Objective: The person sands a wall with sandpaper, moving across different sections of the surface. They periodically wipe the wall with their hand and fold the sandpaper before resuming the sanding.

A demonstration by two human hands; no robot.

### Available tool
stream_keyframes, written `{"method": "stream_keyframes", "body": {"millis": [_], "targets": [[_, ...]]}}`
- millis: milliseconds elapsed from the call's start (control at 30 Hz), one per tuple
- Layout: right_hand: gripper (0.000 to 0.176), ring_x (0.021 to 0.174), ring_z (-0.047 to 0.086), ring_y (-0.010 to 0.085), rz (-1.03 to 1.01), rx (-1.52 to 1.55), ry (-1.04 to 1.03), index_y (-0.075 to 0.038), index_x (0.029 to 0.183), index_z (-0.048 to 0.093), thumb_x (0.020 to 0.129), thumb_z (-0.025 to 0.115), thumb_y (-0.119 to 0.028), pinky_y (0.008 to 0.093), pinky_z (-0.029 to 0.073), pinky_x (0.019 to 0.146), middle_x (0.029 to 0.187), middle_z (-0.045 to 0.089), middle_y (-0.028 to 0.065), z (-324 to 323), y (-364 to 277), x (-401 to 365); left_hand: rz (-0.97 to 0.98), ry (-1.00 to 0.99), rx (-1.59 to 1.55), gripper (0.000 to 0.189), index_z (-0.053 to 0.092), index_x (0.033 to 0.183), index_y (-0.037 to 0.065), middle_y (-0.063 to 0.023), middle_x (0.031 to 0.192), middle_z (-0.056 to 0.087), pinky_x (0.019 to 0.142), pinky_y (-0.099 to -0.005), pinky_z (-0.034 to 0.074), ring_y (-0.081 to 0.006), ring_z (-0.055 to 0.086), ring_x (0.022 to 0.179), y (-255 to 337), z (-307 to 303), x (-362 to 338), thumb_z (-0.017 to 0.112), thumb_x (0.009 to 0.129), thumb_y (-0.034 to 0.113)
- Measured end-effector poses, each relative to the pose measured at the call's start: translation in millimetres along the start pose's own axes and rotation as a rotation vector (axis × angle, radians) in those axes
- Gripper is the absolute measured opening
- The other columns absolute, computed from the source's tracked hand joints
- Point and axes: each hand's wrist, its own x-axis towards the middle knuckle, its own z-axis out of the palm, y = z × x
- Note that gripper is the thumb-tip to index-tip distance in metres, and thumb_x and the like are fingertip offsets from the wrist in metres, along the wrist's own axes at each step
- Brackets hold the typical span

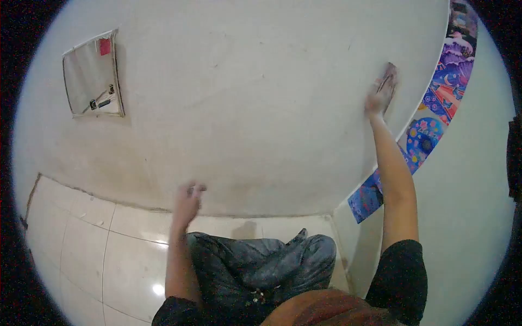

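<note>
In the head view, the right arm reaches far and to the right, its elbow slightly bent. The right hand (384, 92) lies against the pale wall (244, 108), its fingers extended and close together. A dark, narrow shape (390, 69) shows at the fingers; whether it is something held or shadow, I cannot tell, so the grip is uncertain. The left forearm rises at the near left, and the left hand (190, 200) is by the wall's lower part, fingers partly curled. Something dark shows among them, but what it is, or whether it is gripped, is unclear.

Right of the right hand, the wall ends at a corner, beside which runs a colourful patterned strip (427, 136); the right forearm passes across its near part. Between the hands the wall is open. Its lower edge meets the tiled floor (130, 261) just beyond the crossed legs (261, 261). At the far left is a framed panel (92, 76) with a red patch (104, 46), well apart from both hands.

The hands are blurred, the right palm is hidden, and dark rounded borders cut off the view's sides.
</note>
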Motion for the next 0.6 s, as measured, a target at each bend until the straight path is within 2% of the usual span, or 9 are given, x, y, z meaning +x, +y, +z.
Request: {"method": "stream_keyframes", "body": {"millis": [33,100,167,233,333,400,433,500,600], "targets": [[0.060,0.145,0.024,0.0335,-0.042,0.066,-0.014,-0.002,0.150,0.027,0.096,0.044,-0.020,0.0451,0.013,0.119,0.155,0.028,0.0175,-2.8,0.2,1.4,-0.054,-0.190,-0.043,0.036,0.067,0.101,0.003,-0.0177,0.088,0.064,0.082,-0.0387,0.050,-0.0306,0.065,0.087,41.5,15.7,-6.7,0.052,0.096,0.035],[0.062,0.145,0.024,0.0336,-0.131,0.190,-0.047,-0.002,0.150,0.027,0.093,0.045,-0.016,0.0443,0.015,0.119,0.155,0.029,0.0170,-11.2,-2.5,4.2,0.236,-0.290,0.108,0.037,0.067,0.105,0.003,-0.0237,0.098,0.066,0.089,-0.0442,0.048,-0.0383,0.063,0.099,7.2,87.5,4.2,0.054,0.095,0.036],[0.064,0.145,0.025,0.0329,-0.109,-0.002,-0.075,-0.003,0.151,0.027,0.090,0.045,-0.014,0.0438,0.017,0.118,0.155,0.030,0.0162,-22.8,-9.0,11.7,0.309,-0.611,0.168,0.038,0.066,0.111,0.003,-0.0251,0.109,0.065,0.089,-0.0460,0.048,-0.0419,0.062,0.104,-12.5,134.0,2.7,0.053,0.095,0.035],[0.063,0.145,0.023,0.0324,-0.116,0.006,-0.093,-0.001,0.150,0.027,0.092,0.045,-0.015,0.0425,0.017,0.118,0.156,0.028,0.0162,-25.4,-13.8,26.5,0.297,-0.821,0.692,0.036,0.065,0.112,0.002,-0.0262,0.111,0.064,0.088,-0.0469,0.049,-0.0429,0.061,0.105,-62.2,171.6,-7.8,0.052,0.094,0.031],[0.059,0.147,0.019,0.0315,-0.125,0.256,-0.086,0.002,0.149,0.026,0.097,0.043,-0.019,0.0398,0.013,0.119,0.157,0.024,0.0164,-25.2,-21.2,49.0,0.324,-1.041,0.640,0.031,0.065,0.108,0.001,-0.0254,0.107,0.066,0.089,-0.0478,0.049,-0.0410,0.062,0.104,-70.6,177.9,-5.3,0.052,0.092,0.024],[0.058,0.147,0.019,0.0300,-0.108,0.357,-0.010,0.002,0.150,0.025,0.097,0.043,-0.015,0.0387,0.014,0.119,0.158,0.023,0.0154,-27.5,-44.4,64.7,0.232,-0.859,0.416,0.028,0.067,0.106,0.002,-0.0235,0.105,0.067,0.087,-0.0479,0.050,-0.0391,0.064,0.102,-54.3,165.9,-6.3,0.052,0.090,0.020],[0.058,0.147,0.020,0.0296,-0.185,0.242,-0.011,0.002,0.149,0.025,0.097,0.044,-0.013,0.0385,0.014,0.119,0.158,0.023,0.0153,-26.8,-51.1,72.1,0.187,-0.764,0.310,0.026,0.067,0.104,0.003,-0.0226,0.104,0.068,0.087,-0.0480,0.051,-0.0382,0.064,0.102,-47.5,156.7,-7.5,0.052,0.089,0.018],[0.057,0.146,0.021,0.0288,-0.345,0.007,-0.011,0.003,0.149,0.026,0.096,0.045,-0.011,0.0382,0.016,0.118,0.158,0.024,0.0152,-24.0,-58.9,91.0,0.172,-0.738,0.509,0.025,0.067,0.104,0.004,-0.0205,0.106,0.068,0.087,-0.0475,0.051,-0.0373,0.065,0.101,-51.0,144.1,-9.4,0.052,0.088,0.016],[0.056,0.145,0.022,0.0312,-0.317,0.426,-0.046,0.003,0.147,0.030,0.097,0.046,-0.014,0.0401,0.016,0.118,0.155,0.029,0.0171,-6.6,-83.8,101.5,0.217,-0.800,0.692,0.025,0.067,0.105,0.004,-0.0185,0.108,0.068,0.086,-0.0464,0.051,-0.0363,0.065,0.102,-63.6,153.7,-7.7,0.053,0.087,0.014]]}}
